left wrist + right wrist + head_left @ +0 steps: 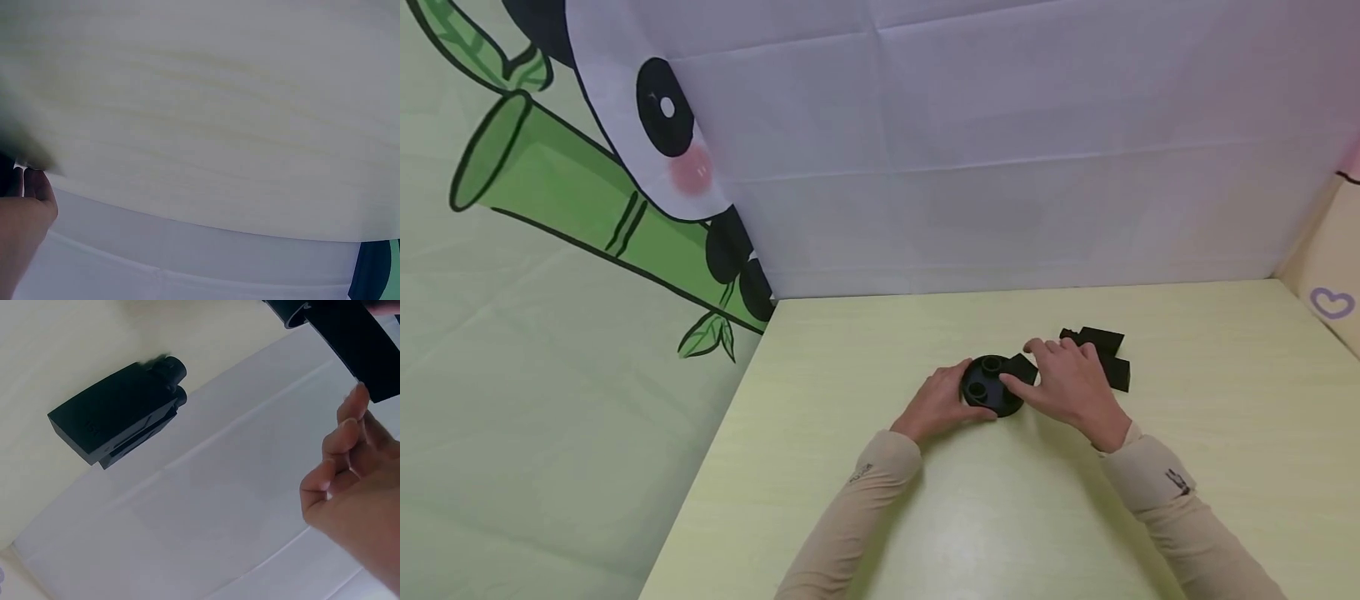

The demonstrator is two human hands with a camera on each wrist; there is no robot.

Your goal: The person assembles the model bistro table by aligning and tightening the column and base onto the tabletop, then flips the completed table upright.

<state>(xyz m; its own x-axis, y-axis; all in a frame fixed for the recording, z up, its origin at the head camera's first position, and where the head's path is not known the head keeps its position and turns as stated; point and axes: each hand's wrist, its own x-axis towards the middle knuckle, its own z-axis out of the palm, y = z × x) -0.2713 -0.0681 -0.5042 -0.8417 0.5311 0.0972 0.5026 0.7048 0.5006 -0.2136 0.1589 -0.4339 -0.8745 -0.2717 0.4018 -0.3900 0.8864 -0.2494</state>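
Observation:
A round black base (973, 407) with raised ring-shaped sockets rests on the table. My left hand (934, 402) grips its left side, the thumb along the near edge and the fingers round the far edge. Between the thumb and fingers of my right hand (1063, 385) is a black rectangular block (1021, 367), over the base's right side. That block (359, 350) hangs at the upper right in the right wrist view; whether it sits in a socket I cannot tell. In the left wrist view, my left hand (25, 228) shows only at the left edge.
Two more black blocks (1102, 339) (1116, 372) lie close together just beyond my right hand; round pegs stick out of their ends (172, 372). The pale wooden table (850, 517) meets a white printed cloth (1000, 208) at the back.

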